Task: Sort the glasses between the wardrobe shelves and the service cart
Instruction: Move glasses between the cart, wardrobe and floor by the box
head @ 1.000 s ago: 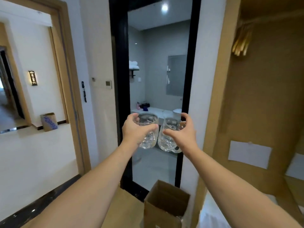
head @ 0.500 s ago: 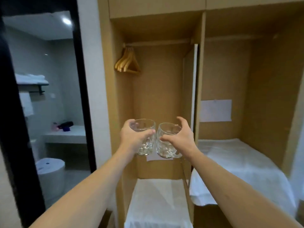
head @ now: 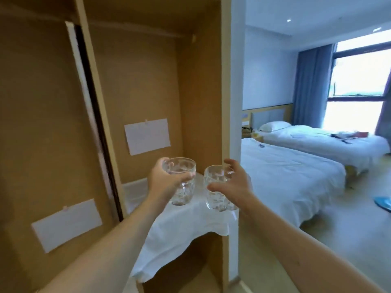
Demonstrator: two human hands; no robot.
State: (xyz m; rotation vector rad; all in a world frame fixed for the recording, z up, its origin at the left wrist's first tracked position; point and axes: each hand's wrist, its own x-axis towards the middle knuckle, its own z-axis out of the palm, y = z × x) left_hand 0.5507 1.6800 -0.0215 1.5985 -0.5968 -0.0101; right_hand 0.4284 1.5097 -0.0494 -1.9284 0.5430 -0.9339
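Holding one cut-glass mug apiece, the hands hover side by side over the cloth-covered wardrobe shelf (head: 190, 220) just below them; the left hand (head: 164, 182) is wrapped round the left glass mug (head: 181, 182), thumb across its front; the right hand (head: 233, 185) grips the right glass mug (head: 215, 187) from its outer side, thumb across the front and fingers (head: 231, 164) partly spread above the rim (how firmly it holds, I cannot tell). Whether either base touches the cloth is unclear. Behind the hands a white paper label (head: 147, 136) is pinned to the wardrobe's back panel; two beds (head: 296, 176) lie well off to the right. Thick patterned glass like this is probably weighty, rigid, slick and breakable; the body or the handle seems the safest hold, and the loose, rumpled cloth may let a base tip; the mugs sit near enough to knock together.
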